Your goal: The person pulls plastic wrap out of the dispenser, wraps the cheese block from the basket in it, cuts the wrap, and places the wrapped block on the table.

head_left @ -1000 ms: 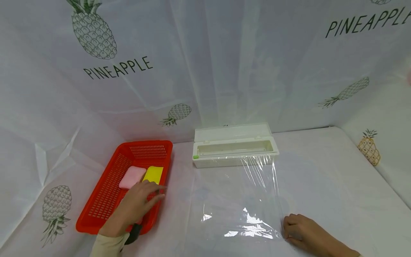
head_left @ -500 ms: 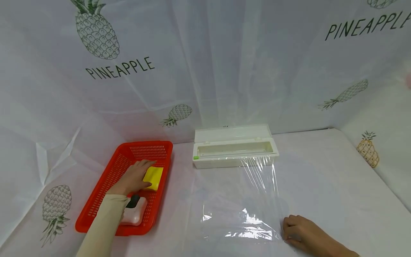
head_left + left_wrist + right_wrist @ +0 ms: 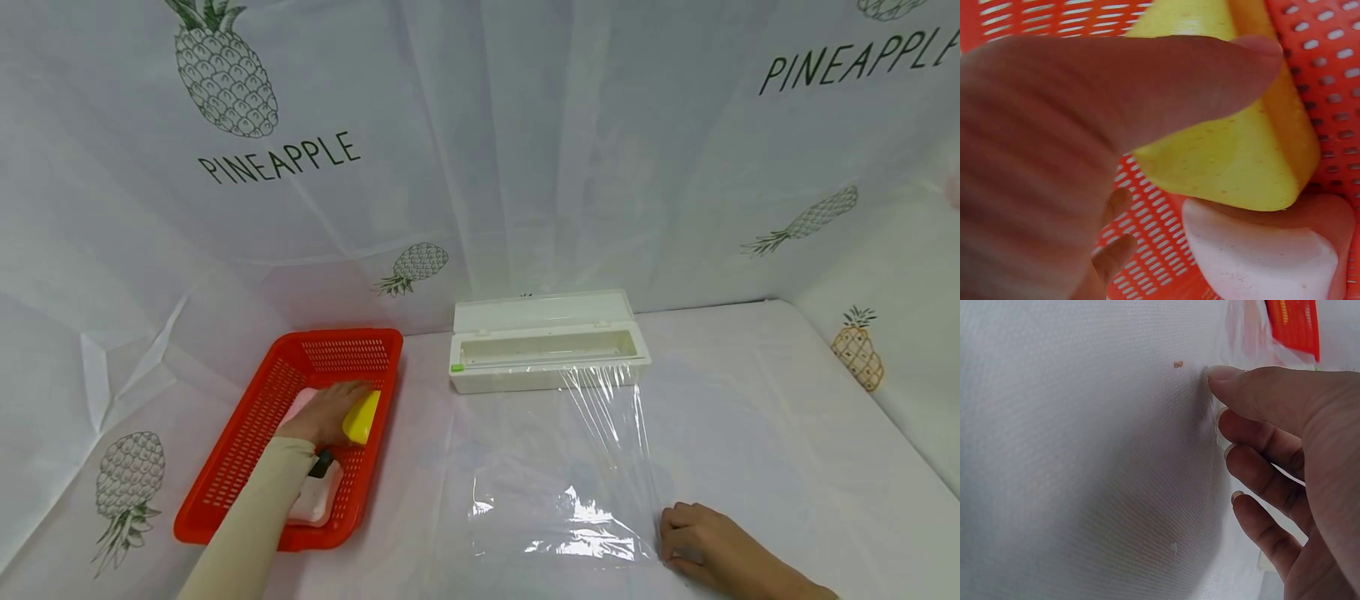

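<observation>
My left hand (image 3: 327, 412) reaches into a red perforated basket (image 3: 217, 467) and grips a yellow block (image 3: 362, 417) with rounded corners. In the left wrist view the thumb (image 3: 1210, 72) lies across this yellow block (image 3: 1229, 165); the fingers on its far side are hidden. A pale pink block (image 3: 1260, 256) sits just beside it. Another pink block (image 3: 300, 402) is partly covered by the hand. On the right, my right hand (image 3: 705, 542) pinches the near right corner of a sheet of clear plastic wrap (image 3: 540, 467) between thumb and fingertips, low at the white tabletop.
A white wrap dispenser (image 3: 551, 379) with its lid raised stands at the back; the wrap runs from it toward me. Behind rises a white cloth wall (image 3: 525, 167) printed with pineapples. The basket's side walls surround my left hand.
My left hand has moved from above the basket's near right side deeper in, over to the yellow block, which now leans slightly. The right hand has stayed at the wrap's corner.
</observation>
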`<move>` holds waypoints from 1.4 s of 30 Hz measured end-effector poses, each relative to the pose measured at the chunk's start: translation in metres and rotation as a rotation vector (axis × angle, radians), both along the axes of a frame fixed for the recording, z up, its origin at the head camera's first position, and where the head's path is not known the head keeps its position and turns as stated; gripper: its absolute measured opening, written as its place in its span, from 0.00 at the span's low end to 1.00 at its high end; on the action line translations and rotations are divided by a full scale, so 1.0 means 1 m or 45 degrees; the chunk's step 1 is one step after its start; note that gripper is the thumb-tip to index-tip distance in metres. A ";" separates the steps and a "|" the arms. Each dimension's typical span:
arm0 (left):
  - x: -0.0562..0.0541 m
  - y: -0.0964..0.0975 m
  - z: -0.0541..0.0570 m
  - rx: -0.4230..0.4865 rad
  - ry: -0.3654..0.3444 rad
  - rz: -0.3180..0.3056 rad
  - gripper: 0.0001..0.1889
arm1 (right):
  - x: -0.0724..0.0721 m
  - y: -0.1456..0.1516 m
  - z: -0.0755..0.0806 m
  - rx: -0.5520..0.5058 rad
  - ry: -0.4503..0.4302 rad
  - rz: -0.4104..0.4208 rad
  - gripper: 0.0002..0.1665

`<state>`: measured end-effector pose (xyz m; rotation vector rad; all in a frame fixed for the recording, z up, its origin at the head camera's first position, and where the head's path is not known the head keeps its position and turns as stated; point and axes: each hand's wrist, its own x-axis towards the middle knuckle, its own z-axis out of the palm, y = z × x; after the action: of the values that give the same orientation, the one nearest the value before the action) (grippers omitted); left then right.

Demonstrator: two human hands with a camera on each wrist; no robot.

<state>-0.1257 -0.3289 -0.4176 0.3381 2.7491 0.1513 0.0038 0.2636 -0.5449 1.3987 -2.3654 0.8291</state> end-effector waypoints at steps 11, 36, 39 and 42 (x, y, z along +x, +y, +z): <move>-0.010 -0.008 -0.028 -0.116 0.117 -0.094 0.55 | 0.000 0.000 0.000 -0.001 -0.016 0.005 0.18; 0.022 -0.010 0.042 0.010 0.691 -0.001 0.46 | -0.001 0.001 -0.004 0.005 -0.069 0.022 0.23; 0.026 -0.003 0.051 0.025 0.722 -0.008 0.46 | -0.001 0.002 -0.004 -0.003 -0.055 0.021 0.23; 0.031 0.008 0.060 0.043 0.751 -0.025 0.46 | 0.000 0.002 -0.005 -0.007 -0.050 0.014 0.17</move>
<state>-0.0952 -0.3212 -0.3572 0.4822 3.3251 0.1046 0.0034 0.2659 -0.5500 1.4066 -2.3843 0.8731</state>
